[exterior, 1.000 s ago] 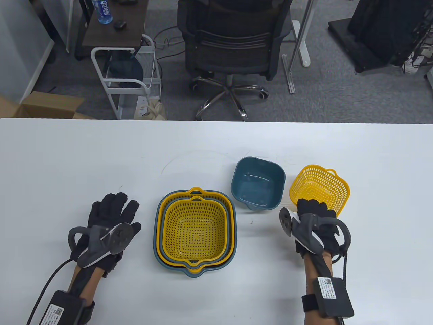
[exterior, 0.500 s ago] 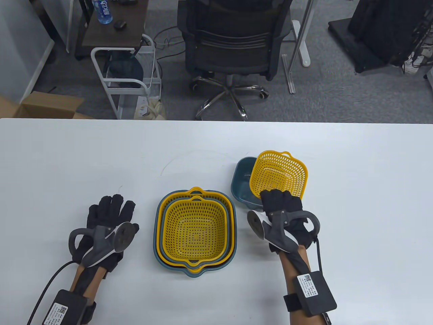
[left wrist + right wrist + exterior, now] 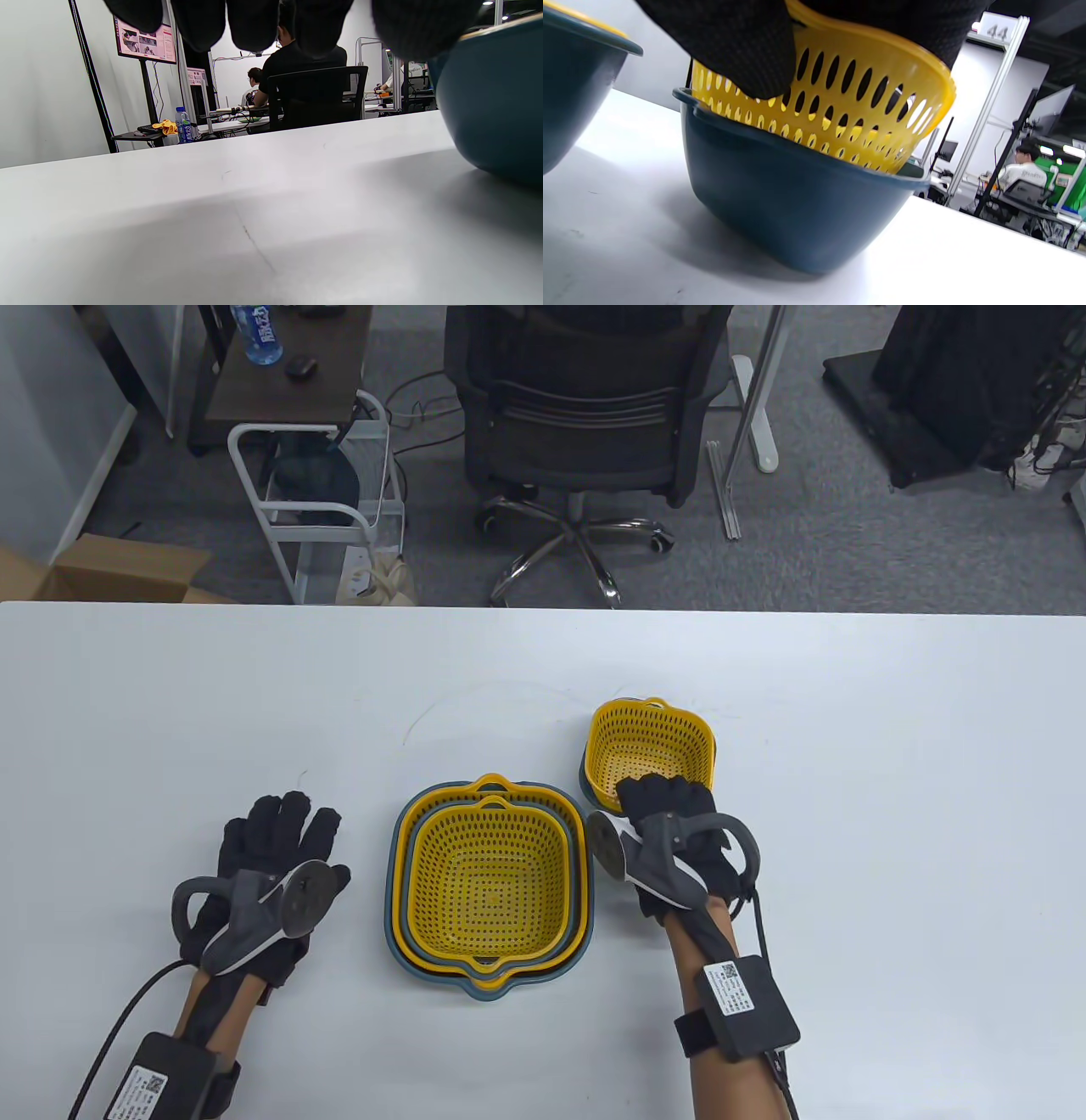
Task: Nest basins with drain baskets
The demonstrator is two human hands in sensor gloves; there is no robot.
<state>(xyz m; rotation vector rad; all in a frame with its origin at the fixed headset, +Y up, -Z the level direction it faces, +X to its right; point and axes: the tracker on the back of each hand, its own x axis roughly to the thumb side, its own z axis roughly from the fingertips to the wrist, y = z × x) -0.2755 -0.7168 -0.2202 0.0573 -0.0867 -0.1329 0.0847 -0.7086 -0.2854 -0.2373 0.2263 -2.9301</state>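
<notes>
My right hand [image 3: 679, 836] grips the near rim of the small yellow basket [image 3: 652, 746], thumb outside the wall and fingers over the edge. The basket sits partway down in the small blue basin [image 3: 793, 216], tilted: its near side rides high above the basin's rim and its far side is lower. That basin stands on the counter [image 3: 254, 712], just beside the big nested stack [image 3: 489, 882] and farther from me than the stack.

The basket looks like thin, perforated plastic. I judge it very light and a little springy, so a hard squeeze would bow the wall. The rim is the stiff part and the place to hold. Smooth plastic on plastic should slide easily, but a crooked entry may jam at the corners. The basin seems light enough to skid if I push sideways.

My left hand [image 3: 276, 865] rests flat on the counter on the stack's other side, fingers spread, holding nothing.
</notes>
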